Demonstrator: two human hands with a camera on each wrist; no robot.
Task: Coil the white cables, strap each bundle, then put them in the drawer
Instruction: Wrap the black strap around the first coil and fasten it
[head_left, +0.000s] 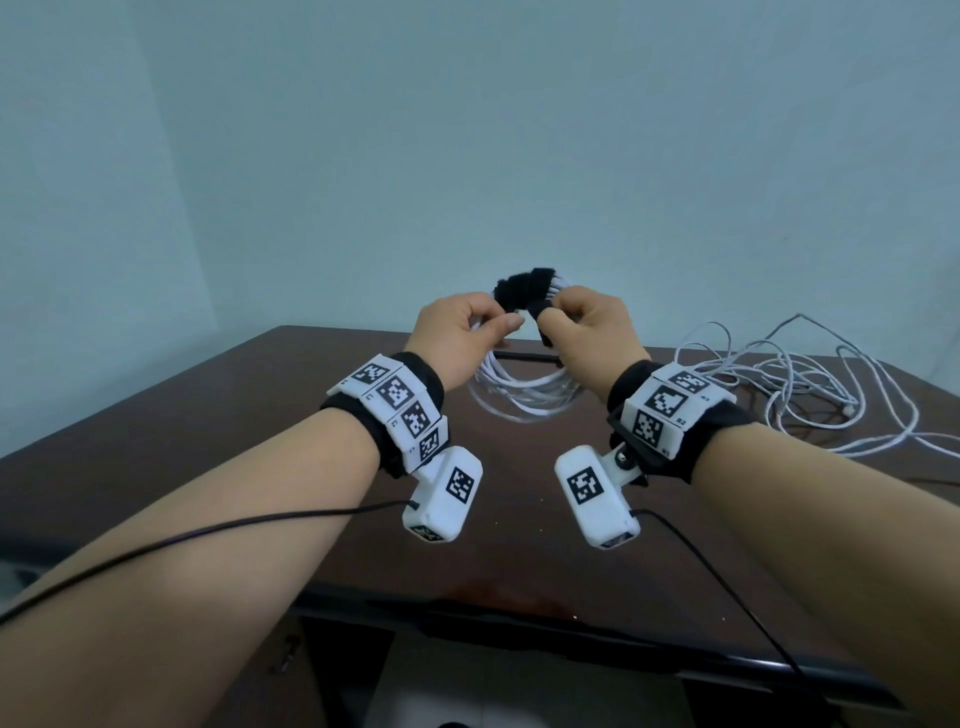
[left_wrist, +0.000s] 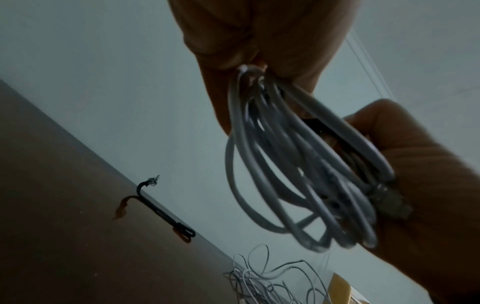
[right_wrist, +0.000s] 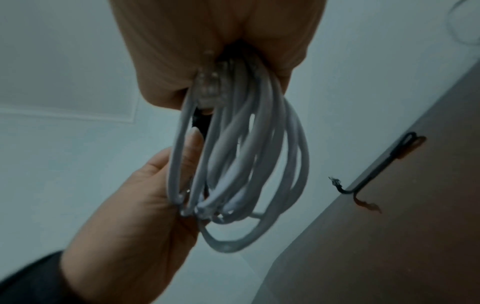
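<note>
Head view showed both hands, left hand (head_left: 462, 332) and right hand (head_left: 587, 327), clamped on the coiled cable (head_left: 519, 400) above the worktop (head_left: 208, 441), mid-strapping with the black strap (head_left: 519, 288); probably cinch it next.

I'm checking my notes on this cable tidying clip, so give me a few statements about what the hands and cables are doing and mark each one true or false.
1. Both hands hold the coiled white cable above the table. True.
2. A black strap sits at the top of the coil. True.
3. The left hand rests flat on the table. False: it grips the coil in the air, as does the right hand.
4. A loose white cable lies uncoiled on the table to the right. True.
5. The coil already lies in a drawer. False: it is held up between the hands.
</note>
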